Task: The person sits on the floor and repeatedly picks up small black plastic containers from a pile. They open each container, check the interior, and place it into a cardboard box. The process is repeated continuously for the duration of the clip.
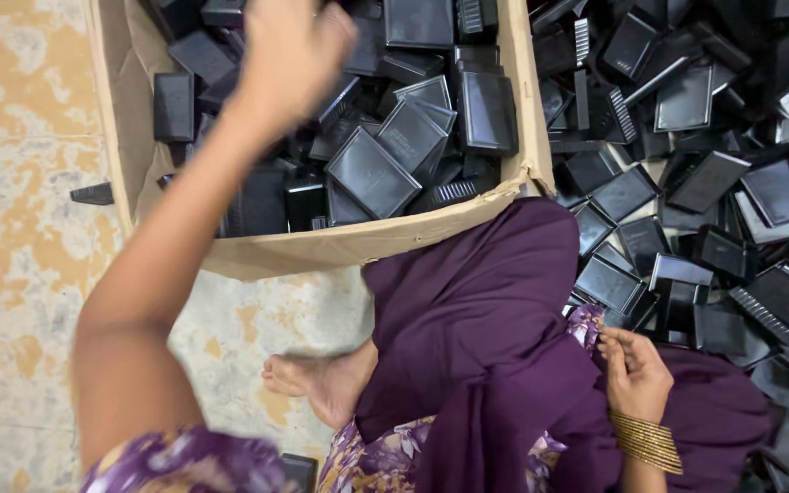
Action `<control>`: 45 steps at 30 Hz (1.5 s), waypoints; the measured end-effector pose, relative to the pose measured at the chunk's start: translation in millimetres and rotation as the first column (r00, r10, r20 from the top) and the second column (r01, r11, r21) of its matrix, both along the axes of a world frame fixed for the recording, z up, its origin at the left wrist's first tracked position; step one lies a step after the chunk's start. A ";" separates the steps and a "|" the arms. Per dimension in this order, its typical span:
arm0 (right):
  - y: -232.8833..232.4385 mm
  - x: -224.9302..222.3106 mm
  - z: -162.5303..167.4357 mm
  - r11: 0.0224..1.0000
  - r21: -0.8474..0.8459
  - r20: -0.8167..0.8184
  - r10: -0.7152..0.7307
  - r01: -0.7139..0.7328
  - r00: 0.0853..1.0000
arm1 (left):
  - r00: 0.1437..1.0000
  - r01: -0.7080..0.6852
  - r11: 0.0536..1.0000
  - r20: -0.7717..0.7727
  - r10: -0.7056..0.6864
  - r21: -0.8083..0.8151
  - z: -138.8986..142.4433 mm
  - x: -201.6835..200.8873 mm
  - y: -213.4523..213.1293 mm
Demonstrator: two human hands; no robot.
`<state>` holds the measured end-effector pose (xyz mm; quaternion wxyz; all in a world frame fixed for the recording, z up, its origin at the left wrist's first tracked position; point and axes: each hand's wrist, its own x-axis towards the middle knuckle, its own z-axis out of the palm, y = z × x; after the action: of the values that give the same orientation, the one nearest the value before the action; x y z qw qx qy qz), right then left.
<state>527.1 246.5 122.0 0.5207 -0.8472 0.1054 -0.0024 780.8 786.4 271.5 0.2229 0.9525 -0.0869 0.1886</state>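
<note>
My left arm reaches forward over an open cardboard box (340,248) filled with several black rectangular plastic casings (372,172). My left hand (289,55) hovers above the casings at the box's far side. It is blurred and seen from the back, so what it holds is hidden. My right hand (636,372), with gold bangles on its wrist, rests low by my lap on purple cloth (477,319). Its fingers are loosely curled with nothing visible in them. It lies at the edge of a loose pile of the same black casings (687,183).
The pile of black casings covers the floor on the right. A patterned cream and orange stone floor (20,228) lies on the left, with one stray black piece (93,194) beside the box. My bare foot (317,379) sits below the box's near wall.
</note>
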 end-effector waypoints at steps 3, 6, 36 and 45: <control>4.1 5.8 0.2 1.000 0.018 0.004 0.026 -0.026 1.000 | 0.854 0.476 0.798 0.024 -0.520 0.370 7.8 -85.0 -70.0; 2.4 10.5 3.2 0.997 -0.034 0.023 0.064 -0.063 0.998 | 0.862 0.464 0.760 -0.036 -0.505 0.455 0.9 -83.7 -75.3; -27.9 362.0 -6.4 0.870 -0.436 0.419 -0.030 0.230 0.907 | 0.872 0.107 0.552 -0.188 -0.452 -0.827 -81.5 -142.4 -399.2; -68.1 283.3 -11.0 0.814 -0.572 0.194 0.260 -0.107 0.946 | 0.871 -0.349 -0.140 -0.266 -0.413 -0.927 -171.4 -103.1 -375.3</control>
<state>810.4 178.3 111.0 0.2601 -0.9595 -0.0529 -0.0947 677.7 411.1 100.1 0.8803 0.4538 0.1212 -0.0666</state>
